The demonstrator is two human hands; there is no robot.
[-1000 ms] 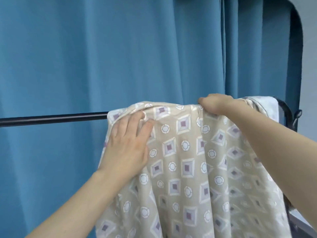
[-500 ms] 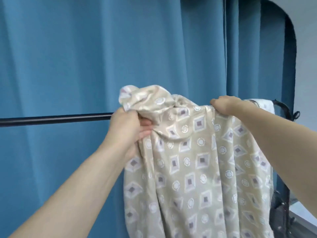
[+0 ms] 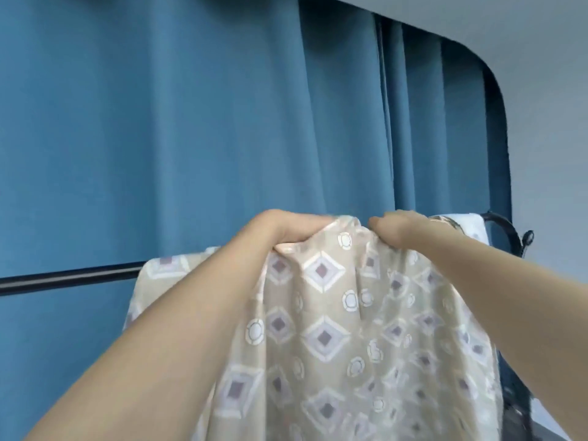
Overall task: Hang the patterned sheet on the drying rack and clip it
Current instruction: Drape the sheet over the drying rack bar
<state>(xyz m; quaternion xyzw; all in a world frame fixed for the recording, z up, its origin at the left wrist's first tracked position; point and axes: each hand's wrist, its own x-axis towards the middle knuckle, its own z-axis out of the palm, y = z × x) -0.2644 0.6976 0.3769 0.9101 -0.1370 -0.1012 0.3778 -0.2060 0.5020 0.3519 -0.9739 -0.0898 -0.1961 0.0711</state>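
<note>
The patterned sheet (image 3: 334, 329), beige with white diamonds and circles, hangs down in front of me from the drying rack's black top bar (image 3: 70, 276). My left hand (image 3: 283, 230) grips a bunched fold at the sheet's top edge, above bar height. My right hand (image 3: 401, 229) grips the same top edge close beside it, on the right. Part of the sheet lies over the bar at the left, under my left forearm. No clip is visible.
A blue curtain (image 3: 191, 122) fills the background behind the rack. The rack's curved black end frame (image 3: 509, 233) stands at the right with a white cloth (image 3: 471, 227) draped near it. A pale wall (image 3: 553, 154) lies beyond.
My left hand has lifted the bunched top edge and moved right, close to my right hand. The view has tilted upward.
</note>
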